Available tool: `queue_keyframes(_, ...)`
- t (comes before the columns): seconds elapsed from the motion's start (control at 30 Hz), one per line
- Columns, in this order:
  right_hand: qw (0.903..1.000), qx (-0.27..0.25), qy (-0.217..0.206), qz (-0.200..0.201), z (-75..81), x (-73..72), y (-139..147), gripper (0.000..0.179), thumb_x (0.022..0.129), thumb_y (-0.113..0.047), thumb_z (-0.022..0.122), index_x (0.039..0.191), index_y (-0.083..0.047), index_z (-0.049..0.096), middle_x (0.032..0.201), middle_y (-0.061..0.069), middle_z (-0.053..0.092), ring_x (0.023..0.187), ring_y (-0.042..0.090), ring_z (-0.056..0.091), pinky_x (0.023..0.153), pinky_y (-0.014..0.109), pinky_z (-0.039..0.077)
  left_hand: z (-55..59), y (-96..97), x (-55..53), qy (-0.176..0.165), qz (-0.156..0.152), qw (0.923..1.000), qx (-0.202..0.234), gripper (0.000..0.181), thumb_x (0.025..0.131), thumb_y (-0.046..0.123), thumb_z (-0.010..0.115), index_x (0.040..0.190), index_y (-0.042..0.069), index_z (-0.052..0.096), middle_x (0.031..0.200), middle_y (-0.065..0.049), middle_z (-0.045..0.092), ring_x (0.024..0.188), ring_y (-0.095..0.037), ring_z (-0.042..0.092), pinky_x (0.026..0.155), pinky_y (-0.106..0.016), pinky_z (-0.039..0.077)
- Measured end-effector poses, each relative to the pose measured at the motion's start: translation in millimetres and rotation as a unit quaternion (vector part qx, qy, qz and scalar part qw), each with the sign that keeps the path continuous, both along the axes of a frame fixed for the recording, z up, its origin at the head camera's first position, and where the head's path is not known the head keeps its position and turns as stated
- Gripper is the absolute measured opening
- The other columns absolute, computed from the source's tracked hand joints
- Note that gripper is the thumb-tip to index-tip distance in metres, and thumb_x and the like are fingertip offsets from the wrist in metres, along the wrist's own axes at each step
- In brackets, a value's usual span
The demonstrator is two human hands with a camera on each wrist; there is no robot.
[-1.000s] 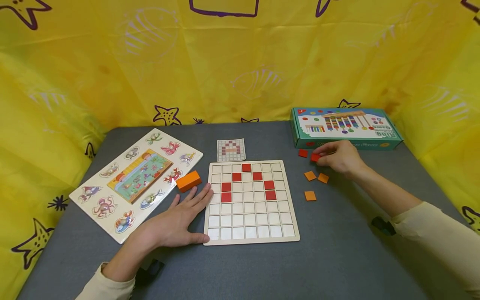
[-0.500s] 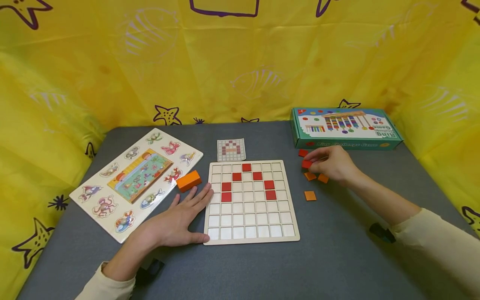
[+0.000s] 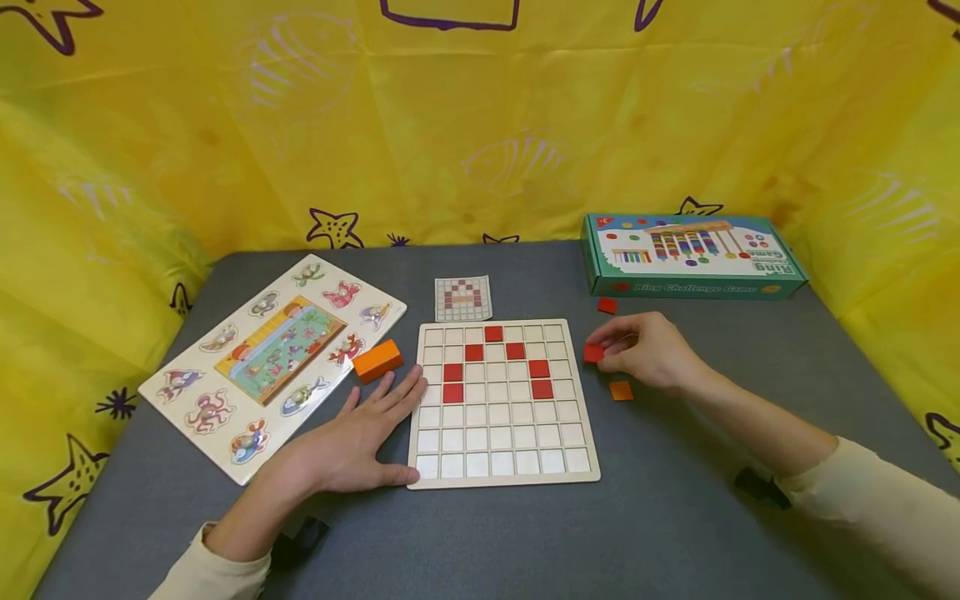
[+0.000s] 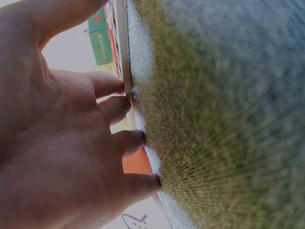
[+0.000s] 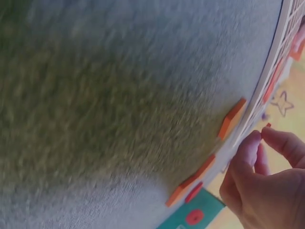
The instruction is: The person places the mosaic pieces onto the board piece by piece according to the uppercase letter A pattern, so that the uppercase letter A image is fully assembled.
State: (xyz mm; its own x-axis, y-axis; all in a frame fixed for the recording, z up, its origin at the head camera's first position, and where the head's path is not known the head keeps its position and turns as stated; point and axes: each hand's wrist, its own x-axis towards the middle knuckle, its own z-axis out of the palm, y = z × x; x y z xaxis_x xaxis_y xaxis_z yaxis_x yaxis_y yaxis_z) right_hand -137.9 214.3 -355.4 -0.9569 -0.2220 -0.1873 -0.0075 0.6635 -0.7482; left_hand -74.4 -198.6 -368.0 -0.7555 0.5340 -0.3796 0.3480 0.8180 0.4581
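Red tile [image 3: 593, 353] pinched between thumb and fingers: I see the right hand [image 3: 651, 352] holding it just to the right of the wooden grid board [image 3: 499, 416], which lies about midway between the left and right edges of the worktop [image 3: 675, 517]. I have the left hand [image 3: 356, 442] with its fingers spread apart, touching the board's left edge. Near the worktop's far right corner I see a green box [image 3: 693, 257].
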Motion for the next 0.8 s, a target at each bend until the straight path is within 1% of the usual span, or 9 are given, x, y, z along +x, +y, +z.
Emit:
queue_keyframes(0.23,0.9995,-0.015,-0.017,0.021,-2.4,8.2,-9.4,0.027,0.086,-0.007,0.083,0.112,-0.004,0.078,0.098,0.011,0.073,0.086,0.022,0.066,0.072,0.026,0.057,0.6,-0.3,0.3,0.001,-0.001,1.0000,0.000,0.113,0.087,0.055,0.079,0.169,0.021,0.010,0.177,0.000,-0.003,0.162,-0.040,0.000,0.119,-0.079,0.001)
queue_keyframes(0.5,0.9988,-0.024,-0.024,0.035,-7.8,15.0,-19.0,0.027,0.084,-0.007,0.085,0.110,-0.005,0.078,0.098,0.010,0.073,0.085,0.021,0.067,0.069,0.025,0.056,1.0,-0.1,0.6,0.002,0.000,1.0000,0.001,0.113,0.087,0.055,0.079,0.169,0.021,0.010,0.177,0.000,-0.003,0.162,-0.040,0.000,0.119,-0.078,0.000)
queue_keyframes(0.8,0.9964,-0.047,-0.034,0.062,-9.7,23.2,-27.9,0.026,0.083,-0.004,0.084,0.107,-0.006,0.078,0.097,0.009,0.072,0.084,0.020,0.066,0.072,0.025,0.057,1.1,0.1,1.0,0.002,0.000,1.0000,0.004,0.112,0.087,0.054,0.079,0.169,0.020,0.010,0.177,0.000,-0.002,0.162,-0.040,0.000,0.120,-0.078,0.000)
